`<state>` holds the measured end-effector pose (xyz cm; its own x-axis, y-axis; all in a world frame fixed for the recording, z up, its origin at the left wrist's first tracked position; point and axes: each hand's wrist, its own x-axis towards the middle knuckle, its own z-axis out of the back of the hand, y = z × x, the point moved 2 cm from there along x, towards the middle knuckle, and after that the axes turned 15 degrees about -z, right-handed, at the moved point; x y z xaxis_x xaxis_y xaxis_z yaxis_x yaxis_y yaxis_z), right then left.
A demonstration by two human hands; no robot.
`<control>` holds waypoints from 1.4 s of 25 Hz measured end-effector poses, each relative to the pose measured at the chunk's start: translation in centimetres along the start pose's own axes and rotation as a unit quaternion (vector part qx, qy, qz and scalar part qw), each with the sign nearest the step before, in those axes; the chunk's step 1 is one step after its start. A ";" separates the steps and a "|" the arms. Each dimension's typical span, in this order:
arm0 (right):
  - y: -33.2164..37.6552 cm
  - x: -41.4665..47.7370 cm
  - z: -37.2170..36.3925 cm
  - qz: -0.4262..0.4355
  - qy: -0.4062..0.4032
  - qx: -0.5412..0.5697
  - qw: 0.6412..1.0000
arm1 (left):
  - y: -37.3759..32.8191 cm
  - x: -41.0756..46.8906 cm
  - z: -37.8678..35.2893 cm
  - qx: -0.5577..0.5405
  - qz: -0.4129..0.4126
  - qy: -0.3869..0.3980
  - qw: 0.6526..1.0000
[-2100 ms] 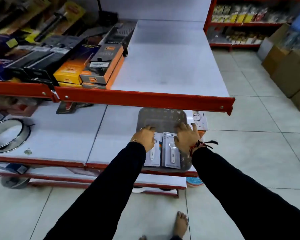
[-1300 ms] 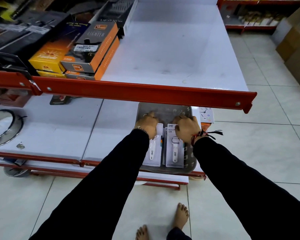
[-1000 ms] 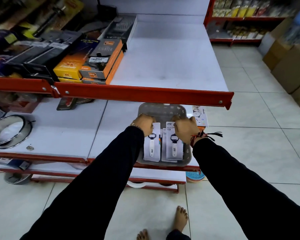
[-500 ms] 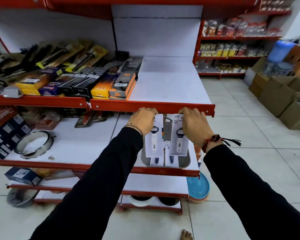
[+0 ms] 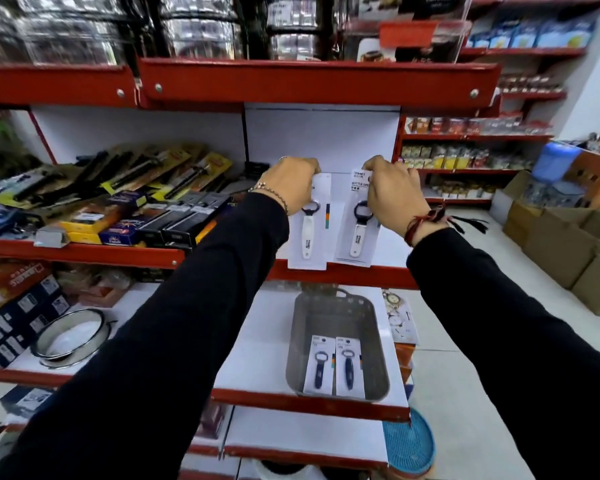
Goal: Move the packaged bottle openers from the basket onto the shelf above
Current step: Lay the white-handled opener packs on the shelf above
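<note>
From the head camera, the grey basket sits on the lower shelf and holds two carded bottle openers with dark handles, lying side by side at its near end. Above it, the left hand pinches the top of a carded white-handled opener, and the right hand pinches another. Both cards hang upright, side by side, over the red front edge of the upper shelf.

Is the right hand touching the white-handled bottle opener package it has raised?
Touching: the head view shows the right hand gripping the top of the white-handled opener package, fingers overlapping the card.
</note>
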<state>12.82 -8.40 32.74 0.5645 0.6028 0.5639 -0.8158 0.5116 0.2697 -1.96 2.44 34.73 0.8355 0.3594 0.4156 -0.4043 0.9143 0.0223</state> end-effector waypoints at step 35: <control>-1.7 -4.9 -7.3 -0.015 0.102 0.000 0.995 | -0.5 -4.2 -10.5 0.006 -0.023 -0.019 1.000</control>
<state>12.34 -7.74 23.81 0.6023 0.6987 0.3861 -0.7982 0.5313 0.2839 -1.36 2.39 23.41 0.8385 0.3090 0.4487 -0.3705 0.9273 0.0536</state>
